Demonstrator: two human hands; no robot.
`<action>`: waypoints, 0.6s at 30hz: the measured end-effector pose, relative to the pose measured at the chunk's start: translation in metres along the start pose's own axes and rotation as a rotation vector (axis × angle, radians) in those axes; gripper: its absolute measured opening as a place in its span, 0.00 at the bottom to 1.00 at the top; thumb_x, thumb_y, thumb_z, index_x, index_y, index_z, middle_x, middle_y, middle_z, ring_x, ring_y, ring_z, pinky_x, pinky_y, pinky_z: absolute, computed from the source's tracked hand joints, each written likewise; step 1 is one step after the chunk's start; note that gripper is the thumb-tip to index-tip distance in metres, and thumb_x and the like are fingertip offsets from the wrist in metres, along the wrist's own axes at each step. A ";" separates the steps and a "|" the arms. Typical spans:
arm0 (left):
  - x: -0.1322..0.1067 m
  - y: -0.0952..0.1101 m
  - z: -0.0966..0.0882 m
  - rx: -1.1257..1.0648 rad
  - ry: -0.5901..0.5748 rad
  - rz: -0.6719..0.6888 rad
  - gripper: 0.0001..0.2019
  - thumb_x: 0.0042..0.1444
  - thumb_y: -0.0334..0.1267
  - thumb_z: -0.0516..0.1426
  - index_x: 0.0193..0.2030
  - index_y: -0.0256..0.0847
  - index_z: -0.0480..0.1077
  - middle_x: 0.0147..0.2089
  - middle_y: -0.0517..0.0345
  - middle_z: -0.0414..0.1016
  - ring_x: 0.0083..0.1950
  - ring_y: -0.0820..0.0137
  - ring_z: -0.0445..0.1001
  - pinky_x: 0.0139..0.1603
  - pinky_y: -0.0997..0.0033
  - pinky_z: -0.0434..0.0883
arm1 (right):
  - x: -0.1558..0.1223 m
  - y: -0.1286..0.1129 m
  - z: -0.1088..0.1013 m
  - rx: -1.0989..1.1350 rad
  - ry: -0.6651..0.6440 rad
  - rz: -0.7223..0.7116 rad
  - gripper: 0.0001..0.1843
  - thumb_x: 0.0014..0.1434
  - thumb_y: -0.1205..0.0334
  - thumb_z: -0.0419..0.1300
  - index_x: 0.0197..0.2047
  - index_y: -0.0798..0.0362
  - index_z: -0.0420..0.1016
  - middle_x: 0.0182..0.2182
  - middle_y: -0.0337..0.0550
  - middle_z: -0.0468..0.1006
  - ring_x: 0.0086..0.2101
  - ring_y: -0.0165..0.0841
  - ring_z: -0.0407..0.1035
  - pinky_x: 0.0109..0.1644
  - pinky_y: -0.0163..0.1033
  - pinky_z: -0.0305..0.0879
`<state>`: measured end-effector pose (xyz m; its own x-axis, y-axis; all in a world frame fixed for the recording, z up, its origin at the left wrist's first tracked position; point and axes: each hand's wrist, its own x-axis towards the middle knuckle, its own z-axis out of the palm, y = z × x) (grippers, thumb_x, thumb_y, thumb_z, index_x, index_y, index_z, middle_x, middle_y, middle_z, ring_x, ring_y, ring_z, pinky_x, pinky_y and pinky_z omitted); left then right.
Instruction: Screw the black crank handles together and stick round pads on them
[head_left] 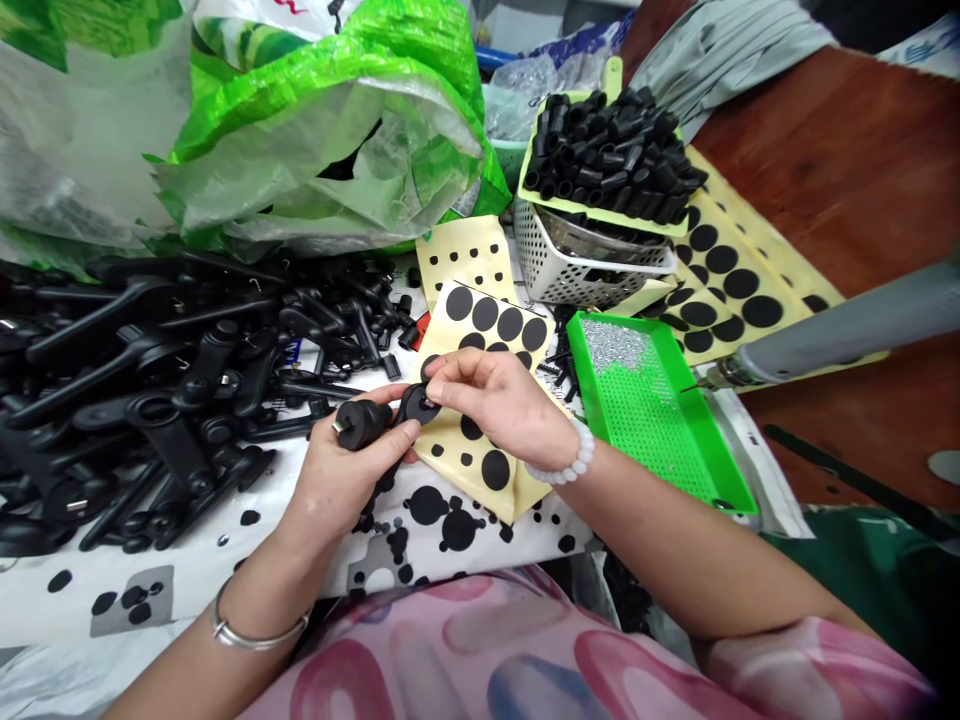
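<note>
Knob (361,422), black and stubby, held in left hand (352,470) just above white-covered bench (187,570); left grip closed around its body. Long axis roughly level and crosswise, left to right. Metal-tipped end pointing toward the person's left, at pile of black levers (150,380); opposite end turned toward right hand (499,400). Right grip pinched shut on small black disc (417,405), thumb and fingertips pressing it against knob's right end. Directly beneath both hands, yellow backing sheet (517,490) dotted with round black pads, flat on bench. Beyond it, second sheet (491,320) with larger black circles, tilted. Just right of right wrist, green tray (660,420), shallow, with small silvery bits heaped in its far corner. Behind that, white basket (577,265) topped by pale green tray of short black tubes (607,150). Far left and back, crumpled green plastic bag (322,120). White bead bracelet (559,465) on right wrist, silver bangle (255,630) on left.
</note>
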<state>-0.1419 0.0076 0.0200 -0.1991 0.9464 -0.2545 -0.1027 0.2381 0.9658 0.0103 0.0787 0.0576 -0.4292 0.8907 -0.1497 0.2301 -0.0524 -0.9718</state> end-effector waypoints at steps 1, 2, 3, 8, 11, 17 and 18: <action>0.000 0.000 0.000 -0.002 -0.002 -0.003 0.22 0.44 0.40 0.67 0.48 0.42 0.74 0.27 0.64 0.73 0.26 0.72 0.71 0.28 0.75 0.65 | 0.000 0.000 0.000 -0.006 0.001 -0.003 0.07 0.50 0.64 0.60 0.23 0.55 0.70 0.32 0.42 0.76 0.39 0.33 0.69 0.43 0.37 0.63; 0.000 0.000 0.000 -0.003 -0.004 -0.007 0.22 0.44 0.40 0.67 0.48 0.42 0.74 0.27 0.64 0.73 0.26 0.72 0.71 0.28 0.75 0.66 | 0.000 0.001 0.000 -0.012 0.003 -0.005 0.07 0.50 0.64 0.60 0.23 0.55 0.70 0.31 0.42 0.76 0.39 0.32 0.69 0.43 0.37 0.63; 0.000 0.000 0.000 -0.004 -0.006 -0.011 0.22 0.44 0.40 0.67 0.48 0.42 0.74 0.27 0.64 0.73 0.27 0.72 0.72 0.29 0.75 0.66 | 0.000 0.001 0.000 -0.017 0.004 -0.006 0.07 0.50 0.64 0.60 0.23 0.55 0.70 0.31 0.42 0.76 0.38 0.32 0.69 0.42 0.37 0.63; 0.000 0.001 0.000 -0.040 -0.004 -0.054 0.25 0.43 0.38 0.67 0.50 0.39 0.73 0.26 0.62 0.75 0.25 0.72 0.72 0.27 0.75 0.67 | 0.002 0.005 0.001 -0.007 0.000 -0.024 0.06 0.50 0.64 0.60 0.24 0.55 0.71 0.28 0.40 0.76 0.35 0.30 0.69 0.41 0.36 0.64; -0.001 0.004 0.000 -0.075 0.019 -0.079 0.25 0.40 0.37 0.67 0.49 0.38 0.73 0.26 0.61 0.76 0.24 0.71 0.72 0.24 0.76 0.66 | 0.004 0.004 0.002 -0.015 0.019 -0.018 0.05 0.49 0.64 0.60 0.24 0.55 0.71 0.27 0.39 0.75 0.31 0.29 0.68 0.39 0.36 0.64; -0.001 0.006 0.005 -0.086 0.041 -0.083 0.25 0.40 0.41 0.67 0.48 0.38 0.74 0.25 0.60 0.78 0.22 0.71 0.72 0.21 0.77 0.65 | 0.005 0.005 0.002 0.027 0.005 -0.016 0.05 0.49 0.64 0.60 0.25 0.56 0.71 0.24 0.38 0.73 0.27 0.27 0.66 0.35 0.35 0.63; -0.001 0.005 0.006 -0.072 0.056 -0.078 0.25 0.41 0.43 0.67 0.48 0.38 0.74 0.23 0.60 0.77 0.22 0.71 0.71 0.20 0.77 0.64 | 0.005 0.006 0.003 0.019 0.004 -0.027 0.05 0.49 0.65 0.60 0.25 0.56 0.71 0.24 0.38 0.73 0.27 0.27 0.66 0.35 0.35 0.63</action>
<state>-0.1369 0.0093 0.0258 -0.2421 0.9113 -0.3330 -0.1895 0.2922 0.9374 0.0073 0.0815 0.0505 -0.4316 0.8937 -0.1231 0.2024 -0.0371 -0.9786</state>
